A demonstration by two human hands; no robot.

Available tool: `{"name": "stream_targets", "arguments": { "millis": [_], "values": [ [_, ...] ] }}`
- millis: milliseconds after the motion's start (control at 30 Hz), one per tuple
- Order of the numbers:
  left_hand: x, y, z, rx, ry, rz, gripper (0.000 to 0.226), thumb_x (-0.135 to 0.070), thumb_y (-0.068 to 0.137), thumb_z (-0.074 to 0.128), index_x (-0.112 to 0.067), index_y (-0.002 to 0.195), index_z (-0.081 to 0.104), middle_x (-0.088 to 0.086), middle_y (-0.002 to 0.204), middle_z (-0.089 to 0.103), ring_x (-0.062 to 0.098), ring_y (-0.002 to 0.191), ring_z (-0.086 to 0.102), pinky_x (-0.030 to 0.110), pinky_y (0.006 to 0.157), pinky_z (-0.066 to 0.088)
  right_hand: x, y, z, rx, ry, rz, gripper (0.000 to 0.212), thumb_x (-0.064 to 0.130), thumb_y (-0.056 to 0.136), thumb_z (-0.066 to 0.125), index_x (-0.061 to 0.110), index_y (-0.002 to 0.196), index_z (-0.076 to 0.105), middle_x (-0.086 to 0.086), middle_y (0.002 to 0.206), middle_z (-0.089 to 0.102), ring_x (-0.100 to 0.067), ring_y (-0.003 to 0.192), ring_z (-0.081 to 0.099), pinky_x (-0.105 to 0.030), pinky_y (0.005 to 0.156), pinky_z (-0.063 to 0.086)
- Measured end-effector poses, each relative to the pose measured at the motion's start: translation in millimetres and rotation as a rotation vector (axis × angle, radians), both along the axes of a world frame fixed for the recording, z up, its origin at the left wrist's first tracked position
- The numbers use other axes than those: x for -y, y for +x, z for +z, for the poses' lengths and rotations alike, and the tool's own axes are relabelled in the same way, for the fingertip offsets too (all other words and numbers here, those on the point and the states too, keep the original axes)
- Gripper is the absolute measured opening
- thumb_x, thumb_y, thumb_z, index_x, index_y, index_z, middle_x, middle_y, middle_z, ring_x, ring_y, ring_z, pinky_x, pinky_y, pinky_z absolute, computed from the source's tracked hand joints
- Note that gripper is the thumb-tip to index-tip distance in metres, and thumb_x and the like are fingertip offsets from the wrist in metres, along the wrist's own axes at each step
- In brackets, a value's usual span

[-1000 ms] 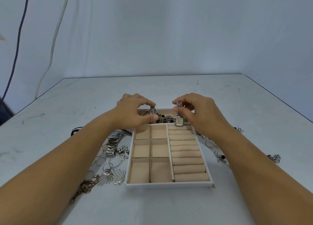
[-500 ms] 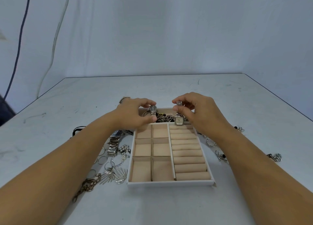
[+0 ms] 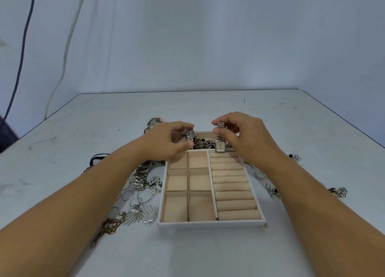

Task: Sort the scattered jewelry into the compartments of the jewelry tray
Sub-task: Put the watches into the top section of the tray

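Silver watches, two held: my left hand [image 3: 166, 141] pinches the round-faced watch [image 3: 190, 133], and my right hand [image 3: 245, 139] pinches the square-faced watch [image 3: 220, 147] by its strap. Both are over the tray's [image 3: 210, 223] far compartment. Its six square compartments lie nearer me. A third watch [image 3: 141, 176] lies on the desk [image 3: 208, 251].

I see soft, cool, even light from above, leaving only faint shadows on the table [image 3: 208, 112], whose edges bend through my wide lens, and the small jewelry [image 3: 141, 212] looks slightly blurred.
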State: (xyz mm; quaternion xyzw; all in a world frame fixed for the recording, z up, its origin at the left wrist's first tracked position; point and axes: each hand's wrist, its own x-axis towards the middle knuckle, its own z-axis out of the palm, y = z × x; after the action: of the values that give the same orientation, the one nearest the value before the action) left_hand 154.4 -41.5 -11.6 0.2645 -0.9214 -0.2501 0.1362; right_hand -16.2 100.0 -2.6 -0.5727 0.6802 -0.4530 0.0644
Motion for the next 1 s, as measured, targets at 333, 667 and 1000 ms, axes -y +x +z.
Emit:
{"name": "stream_targets", "arguments": {
  "millis": [333,667,1000],
  "values": [
    [-8,31,9,0.121,-0.212,0.086,0.066,-0.06,0.088,0.045,-0.029,0.145,0.034,-0.012,0.149,0.038,0.012,0.129,0.042,0.028,0.104,0.031,6,9,17,-0.06,-0.019,0.003,0.018,0.025,0.087,0.065,0.023,0.104,0.069,0.004,0.092,0.067,-0.007,0.082,0.061,-0.015,0.078,0.047],
    [-35,55,-16,0.218,-0.296,0.059,0.09,-0.077,0.078,0.009,-0.026,0.152,0.013,-0.008,0.159,0.012,0.008,0.146,0.005,0.034,0.118,0.012,30,5,15,-0.068,0.09,0.019,0.015,0.029,0.087,0.065,0.025,0.1,0.069,0.016,0.081,0.065,0.005,0.074,0.058,-0.002,0.064,0.04],
    [-35,57,-24,0.13,-0.243,0.079,0.086,-0.075,0.079,0.01,-0.029,0.151,0.013,-0.012,0.158,0.011,0.003,0.145,0.0,0.032,0.117,0.01,56,7,6,0.025,0.264,0.07,0.013,0.029,0.085,0.067,0.022,0.096,0.067,0.005,0.07,0.062,-0.004,0.053,0.052,-0.02,0.055,0.038]
  ]
}}
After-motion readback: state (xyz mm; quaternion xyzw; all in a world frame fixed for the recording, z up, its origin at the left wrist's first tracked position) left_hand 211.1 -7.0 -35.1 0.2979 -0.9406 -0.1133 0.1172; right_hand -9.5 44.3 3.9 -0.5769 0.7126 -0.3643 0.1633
